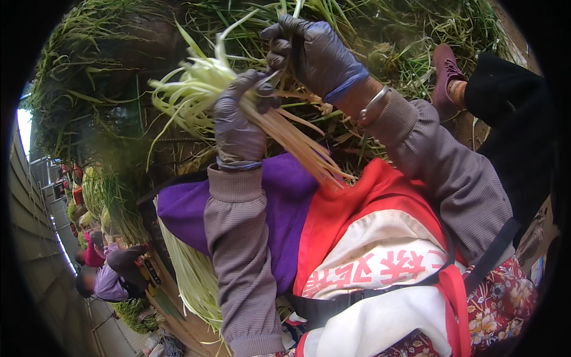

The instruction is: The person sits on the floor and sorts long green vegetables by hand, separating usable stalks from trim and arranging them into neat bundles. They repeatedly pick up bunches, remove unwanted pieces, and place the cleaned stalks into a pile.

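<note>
My left hand [241,120], in a thin grey-blue glove, is closed around a bunch of pale leafy stalks [294,138]. Their yellow-green leaf ends [200,82] fan out to the left. The pinkish lower ends slant down to the right over my lap. My right hand [316,56], gloved alike, is just above and to the right of the left one, its fingers curled on a thin green-white stalk [297,8] that sticks up past the knuckles. The fingers of both hands nearly meet, and the exact grip there is partly hidden.
Heaped green leafy stalks [89,89] lie in front, with loose trimmings [383,58] near a maroon shoe [446,73]. Pale long stalks [192,267] lie by my left arm. Purple cloth [285,196] and a red-and-white apron [379,236] cover my lap. Two people [105,279] sit farther left.
</note>
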`<state>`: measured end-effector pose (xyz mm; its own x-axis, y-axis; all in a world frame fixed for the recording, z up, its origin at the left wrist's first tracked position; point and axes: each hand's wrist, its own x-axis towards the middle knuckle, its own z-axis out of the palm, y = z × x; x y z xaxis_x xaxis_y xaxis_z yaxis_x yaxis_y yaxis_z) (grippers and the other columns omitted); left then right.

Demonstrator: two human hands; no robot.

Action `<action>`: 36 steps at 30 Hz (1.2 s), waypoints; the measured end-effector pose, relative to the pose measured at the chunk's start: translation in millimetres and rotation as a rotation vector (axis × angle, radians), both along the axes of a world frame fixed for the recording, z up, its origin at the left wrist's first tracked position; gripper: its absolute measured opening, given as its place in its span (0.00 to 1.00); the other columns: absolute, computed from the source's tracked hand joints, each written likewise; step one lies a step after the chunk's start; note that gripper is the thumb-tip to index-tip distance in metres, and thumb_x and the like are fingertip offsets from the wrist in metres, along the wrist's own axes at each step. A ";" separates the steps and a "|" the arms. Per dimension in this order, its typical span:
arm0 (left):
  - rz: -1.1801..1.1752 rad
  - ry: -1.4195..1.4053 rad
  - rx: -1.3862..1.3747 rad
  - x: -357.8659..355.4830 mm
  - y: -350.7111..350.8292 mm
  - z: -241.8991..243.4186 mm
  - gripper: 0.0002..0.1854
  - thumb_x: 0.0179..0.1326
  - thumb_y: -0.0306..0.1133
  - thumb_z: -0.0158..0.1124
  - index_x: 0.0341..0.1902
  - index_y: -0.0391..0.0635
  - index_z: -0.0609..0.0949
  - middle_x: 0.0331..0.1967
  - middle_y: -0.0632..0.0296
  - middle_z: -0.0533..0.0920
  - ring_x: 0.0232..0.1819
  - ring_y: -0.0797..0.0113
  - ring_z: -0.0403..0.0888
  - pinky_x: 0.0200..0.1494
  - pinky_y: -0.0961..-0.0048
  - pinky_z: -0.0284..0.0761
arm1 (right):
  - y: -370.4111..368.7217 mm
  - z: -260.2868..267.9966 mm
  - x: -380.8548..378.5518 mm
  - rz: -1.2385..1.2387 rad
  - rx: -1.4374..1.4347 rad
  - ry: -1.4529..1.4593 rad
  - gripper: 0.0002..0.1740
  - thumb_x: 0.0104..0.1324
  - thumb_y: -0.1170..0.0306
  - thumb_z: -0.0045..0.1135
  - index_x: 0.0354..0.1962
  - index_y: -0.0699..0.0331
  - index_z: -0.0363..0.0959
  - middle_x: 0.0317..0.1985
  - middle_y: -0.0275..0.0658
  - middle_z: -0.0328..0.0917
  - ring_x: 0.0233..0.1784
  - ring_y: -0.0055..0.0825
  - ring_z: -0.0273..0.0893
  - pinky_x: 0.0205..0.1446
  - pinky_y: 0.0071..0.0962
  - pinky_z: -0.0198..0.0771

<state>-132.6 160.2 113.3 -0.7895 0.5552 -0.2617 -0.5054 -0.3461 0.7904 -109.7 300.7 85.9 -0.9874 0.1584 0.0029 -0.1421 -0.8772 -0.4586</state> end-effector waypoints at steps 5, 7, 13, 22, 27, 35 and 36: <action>0.298 0.001 0.016 -23.1 -23.2 9.0 0.04 0.51 0.29 0.52 0.25 0.41 0.70 0.15 0.65 0.70 0.18 0.72 0.68 0.28 0.68 0.70 | 58.7 -2.8 -3.9 -0.154 -0.248 -0.167 0.13 0.60 0.67 0.27 0.20 0.59 0.58 0.07 0.24 0.45 0.08 0.17 0.43 0.14 0.20 0.47; 0.319 -0.069 0.050 -32.1 -32.0 6.8 0.03 0.50 0.29 0.52 0.25 0.44 0.70 0.15 0.65 0.70 0.17 0.72 0.67 0.29 0.66 0.69 | 86.4 -22.9 -2.6 -0.196 -0.178 -0.225 0.13 0.59 0.67 0.27 0.20 0.58 0.58 0.07 0.24 0.44 0.07 0.17 0.42 0.12 0.19 0.43; 0.415 0.047 -0.011 -53.2 -66.9 12.3 0.04 0.50 0.31 0.52 0.26 0.44 0.71 0.16 0.66 0.71 0.16 0.74 0.66 0.28 0.68 0.69 | 168.3 -125.1 35.5 -0.752 0.635 -0.773 0.19 0.62 0.62 0.33 0.38 0.68 0.66 0.13 0.32 0.60 0.17 0.25 0.61 0.23 0.20 0.63; 0.267 0.481 0.009 -48.8 -130.9 68.5 0.11 0.51 0.35 0.49 0.32 0.39 0.71 0.31 0.55 0.75 0.36 0.64 0.73 0.48 0.64 0.66 | 219.6 -159.9 59.8 0.154 2.173 -1.062 0.14 0.59 0.63 0.38 0.32 0.61 0.71 0.26 0.44 0.71 0.25 0.33 0.71 0.29 0.32 0.68; 0.207 0.314 0.035 -31.4 -95.8 74.3 0.06 0.46 0.28 0.54 0.27 0.38 0.70 0.21 0.58 0.70 0.29 0.68 0.69 0.44 0.68 0.64 | 157.2 -68.3 13.2 -0.233 2.512 -0.643 0.12 0.59 0.63 0.37 0.26 0.62 0.66 0.14 0.34 0.62 0.16 0.27 0.60 0.22 0.28 0.59; 0.256 0.062 0.036 -37.7 -57.3 41.6 0.07 0.44 0.28 0.60 0.24 0.41 0.71 0.14 0.65 0.69 0.13 0.73 0.65 0.26 0.73 0.70 | 3.4 -76.4 -59.7 -0.088 2.193 -0.191 0.13 0.54 0.65 0.47 0.23 0.67 0.72 0.18 0.43 0.72 0.22 0.31 0.71 0.28 0.31 0.66; 0.362 0.068 -0.056 -38.1 -55.8 35.3 0.08 0.44 0.27 0.60 0.25 0.40 0.71 0.15 0.65 0.68 0.14 0.73 0.65 0.28 0.73 0.69 | -1.4 -84.1 -65.2 0.072 2.372 -0.294 0.12 0.53 0.65 0.48 0.21 0.66 0.72 0.19 0.41 0.72 0.21 0.30 0.71 0.27 0.31 0.66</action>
<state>-170.7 104.4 148.7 -0.9487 0.2228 -0.2244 -0.3041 -0.4482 0.8406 -174.8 299.4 1.8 -0.9968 0.0745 -0.0301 0.0799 0.9590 -0.2721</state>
